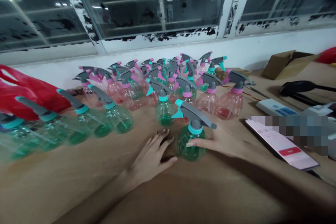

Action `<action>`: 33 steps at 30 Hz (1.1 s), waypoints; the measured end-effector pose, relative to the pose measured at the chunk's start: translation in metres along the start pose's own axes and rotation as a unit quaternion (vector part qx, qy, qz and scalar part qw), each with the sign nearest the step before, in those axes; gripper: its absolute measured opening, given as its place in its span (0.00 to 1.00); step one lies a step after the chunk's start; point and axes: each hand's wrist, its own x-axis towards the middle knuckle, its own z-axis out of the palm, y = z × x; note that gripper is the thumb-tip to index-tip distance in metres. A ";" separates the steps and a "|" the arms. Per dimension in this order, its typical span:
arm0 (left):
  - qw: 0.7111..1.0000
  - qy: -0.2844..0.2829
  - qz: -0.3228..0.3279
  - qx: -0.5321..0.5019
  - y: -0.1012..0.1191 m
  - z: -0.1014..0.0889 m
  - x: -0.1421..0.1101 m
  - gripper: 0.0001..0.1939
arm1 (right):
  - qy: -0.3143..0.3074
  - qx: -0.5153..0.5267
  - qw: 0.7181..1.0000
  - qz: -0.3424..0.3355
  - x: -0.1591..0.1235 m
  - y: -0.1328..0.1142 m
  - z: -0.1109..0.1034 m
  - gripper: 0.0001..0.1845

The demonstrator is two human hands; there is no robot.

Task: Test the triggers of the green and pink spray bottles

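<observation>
The right hand (pixel 225 141) has its grip clamped around a green spray bottle (pixel 193 131), held upright in front of other bottles (pixel 164 110) on the tabletop (pixel 65 182). The left hand (pixel 151 155), its grip apart, lies just beside it. A phone (pixel 282 147) lies farther right.

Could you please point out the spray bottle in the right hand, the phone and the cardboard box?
Held spray bottle (pixel 195 130): head view, on its turquoise collar.
Phone (pixel 279 142): head view, on its lit screen.
Cardboard box (pixel 278 64): head view, on its side wall.
</observation>
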 end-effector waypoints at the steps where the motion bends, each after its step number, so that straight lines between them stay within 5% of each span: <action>1: 1.000 0.002 0.002 0.003 0.001 -0.001 -0.001 0.28 | -0.002 -0.035 0.999 0.011 -0.005 -0.002 -0.003 0.28; 9: 1.000 0.018 -0.005 -0.001 0.005 -0.008 -0.024 0.22 | 0.003 -0.112 0.994 -0.004 -0.011 -0.015 0.004 0.31; 16: 0.999 0.043 -0.027 -0.006 -0.010 -0.017 -0.065 0.18 | 0.003 -0.105 0.994 -0.028 0.023 -0.033 0.051 0.26; 23: 0.994 0.065 -0.083 0.002 -0.043 -0.021 -0.092 0.17 | 0.024 -0.128 0.992 0.005 0.064 -0.045 0.098 0.32; 33: 0.992 0.080 -0.098 -0.019 -0.057 -0.027 -0.098 0.16 | 0.021 -0.118 0.993 0.023 0.102 -0.050 0.119 0.35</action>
